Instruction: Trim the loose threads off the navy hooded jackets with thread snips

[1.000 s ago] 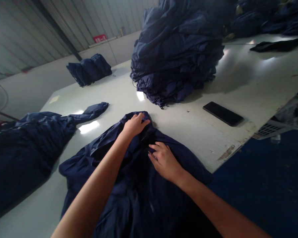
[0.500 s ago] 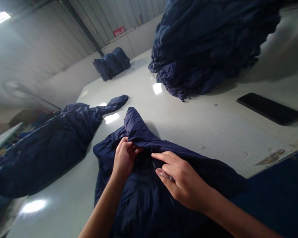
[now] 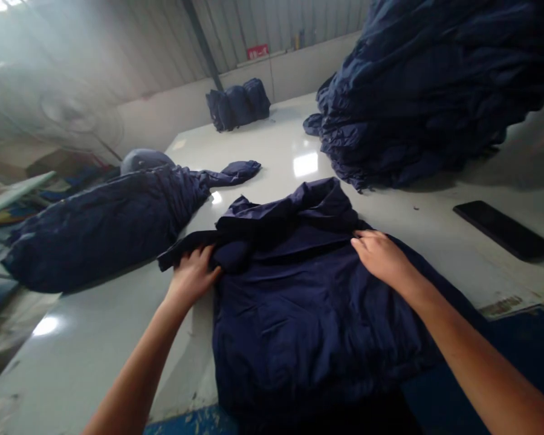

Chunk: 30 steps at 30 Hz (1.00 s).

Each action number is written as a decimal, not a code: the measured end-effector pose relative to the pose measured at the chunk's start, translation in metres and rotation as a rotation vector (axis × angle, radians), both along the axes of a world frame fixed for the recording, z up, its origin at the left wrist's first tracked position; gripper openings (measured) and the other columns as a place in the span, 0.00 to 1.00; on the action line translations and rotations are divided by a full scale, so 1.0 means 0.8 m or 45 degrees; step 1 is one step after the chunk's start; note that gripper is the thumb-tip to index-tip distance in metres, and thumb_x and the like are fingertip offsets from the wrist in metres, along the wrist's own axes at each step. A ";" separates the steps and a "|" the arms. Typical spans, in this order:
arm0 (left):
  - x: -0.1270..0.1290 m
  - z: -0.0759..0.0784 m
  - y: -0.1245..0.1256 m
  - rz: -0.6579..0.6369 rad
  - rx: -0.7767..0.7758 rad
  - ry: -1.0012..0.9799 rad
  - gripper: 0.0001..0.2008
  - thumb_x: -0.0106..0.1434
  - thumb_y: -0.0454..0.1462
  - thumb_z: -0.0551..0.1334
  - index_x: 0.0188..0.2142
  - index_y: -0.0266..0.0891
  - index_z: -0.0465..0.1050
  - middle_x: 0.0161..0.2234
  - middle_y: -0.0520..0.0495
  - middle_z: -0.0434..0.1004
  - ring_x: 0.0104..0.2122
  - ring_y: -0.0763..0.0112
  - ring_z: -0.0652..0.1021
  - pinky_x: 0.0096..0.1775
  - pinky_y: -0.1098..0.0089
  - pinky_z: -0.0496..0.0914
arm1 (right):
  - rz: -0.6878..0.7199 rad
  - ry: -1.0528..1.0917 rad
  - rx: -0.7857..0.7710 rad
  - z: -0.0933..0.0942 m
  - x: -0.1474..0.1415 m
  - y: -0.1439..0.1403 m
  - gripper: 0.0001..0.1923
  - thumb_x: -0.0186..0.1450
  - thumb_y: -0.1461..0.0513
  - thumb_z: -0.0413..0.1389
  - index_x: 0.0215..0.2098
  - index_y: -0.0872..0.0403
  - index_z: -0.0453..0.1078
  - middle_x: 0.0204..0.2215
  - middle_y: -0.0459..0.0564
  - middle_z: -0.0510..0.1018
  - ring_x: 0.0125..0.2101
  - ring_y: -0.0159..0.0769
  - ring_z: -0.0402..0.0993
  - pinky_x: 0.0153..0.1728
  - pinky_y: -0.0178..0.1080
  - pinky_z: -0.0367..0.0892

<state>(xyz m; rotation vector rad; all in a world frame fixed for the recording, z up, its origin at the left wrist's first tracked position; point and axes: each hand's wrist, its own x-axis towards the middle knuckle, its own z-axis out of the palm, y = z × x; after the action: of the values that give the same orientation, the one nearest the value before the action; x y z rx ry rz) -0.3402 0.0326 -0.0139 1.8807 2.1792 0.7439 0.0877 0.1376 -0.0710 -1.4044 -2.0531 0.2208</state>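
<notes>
A navy blue garment (image 3: 299, 314) lies spread in front of me, its lower edge hanging past the table's near edge. Its top edge, a raised collar-like band (image 3: 330, 196), stands up in folds. On the left side, my left hand (image 3: 194, 275) is closed on a dark bunched part of the cloth, thumb toward the middle. My right hand (image 3: 381, 257) pinches the garment at its upper right, below the raised band. Whether a small tool is also inside the right hand is hidden.
A long navy bundle (image 3: 104, 226) lies left on the white table (image 3: 417, 241). A large heap of navy cloth (image 3: 435, 96) rises at the back right. Folded navy pieces (image 3: 239, 106) sit at the far end. A black phone (image 3: 503, 229) lies right, near the edge.
My hands have moved apart, left hand leftward and right hand rightward and up. The bunched garment is now spread wider and flatter. A small tool seen in my right hand earlier no longer shows clearly.
</notes>
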 end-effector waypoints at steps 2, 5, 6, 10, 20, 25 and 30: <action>-0.010 -0.007 -0.015 0.098 0.097 0.113 0.29 0.68 0.41 0.60 0.66 0.32 0.64 0.67 0.26 0.64 0.69 0.33 0.59 0.69 0.34 0.50 | -0.025 0.043 0.101 0.025 -0.009 -0.006 0.21 0.77 0.60 0.48 0.39 0.58 0.82 0.43 0.66 0.86 0.47 0.55 0.80 0.54 0.55 0.72; -0.001 -0.025 -0.020 0.037 0.127 0.218 0.27 0.69 0.40 0.60 0.67 0.41 0.66 0.65 0.36 0.68 0.64 0.46 0.68 0.68 0.50 0.60 | 0.237 0.034 0.186 0.049 -0.072 -0.026 0.22 0.79 0.56 0.49 0.33 0.53 0.80 0.48 0.60 0.85 0.53 0.49 0.77 0.56 0.49 0.71; 0.000 -0.030 -0.018 0.003 0.109 0.239 0.25 0.69 0.40 0.61 0.65 0.45 0.70 0.63 0.40 0.72 0.60 0.50 0.72 0.66 0.54 0.64 | 0.364 -0.028 0.174 0.049 -0.099 -0.030 0.21 0.77 0.55 0.53 0.30 0.52 0.79 0.51 0.59 0.84 0.55 0.49 0.76 0.57 0.48 0.71; -0.044 -0.024 -0.027 0.096 0.082 0.282 0.15 0.68 0.35 0.58 0.51 0.44 0.79 0.48 0.43 0.80 0.50 0.55 0.79 0.55 0.60 0.73 | 0.509 -0.304 0.080 0.024 -0.160 -0.016 0.17 0.70 0.57 0.63 0.25 0.53 0.78 0.44 0.60 0.85 0.47 0.50 0.78 0.47 0.47 0.72; 0.001 0.010 -0.083 -0.141 0.133 0.247 0.14 0.75 0.37 0.55 0.56 0.40 0.73 0.44 0.44 0.79 0.42 0.62 0.79 0.48 0.64 0.75 | 0.541 -0.229 0.110 0.029 -0.106 -0.038 0.21 0.72 0.65 0.54 0.20 0.52 0.70 0.38 0.58 0.86 0.45 0.47 0.80 0.48 0.45 0.73; 0.069 -0.029 -0.058 -0.444 -0.001 0.310 0.14 0.70 0.40 0.67 0.54 0.44 0.78 0.49 0.42 0.80 0.50 0.51 0.78 0.52 0.55 0.75 | 0.786 -0.171 0.013 0.011 -0.124 -0.087 0.17 0.69 0.62 0.64 0.22 0.52 0.73 0.43 0.55 0.88 0.46 0.46 0.84 0.53 0.49 0.77; 0.116 -0.034 -0.109 -0.411 0.073 0.253 0.16 0.75 0.41 0.62 0.59 0.39 0.72 0.58 0.36 0.74 0.56 0.49 0.73 0.57 0.49 0.73 | 0.771 -0.053 -0.051 0.010 -0.071 -0.126 0.15 0.71 0.63 0.63 0.25 0.52 0.73 0.46 0.55 0.88 0.53 0.49 0.83 0.62 0.56 0.73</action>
<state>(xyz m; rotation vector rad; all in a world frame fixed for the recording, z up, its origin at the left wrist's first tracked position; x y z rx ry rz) -0.2475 -0.0545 -0.0411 2.3487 1.8993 0.5841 0.0306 0.0367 -0.0632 -0.7746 -2.4711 0.4866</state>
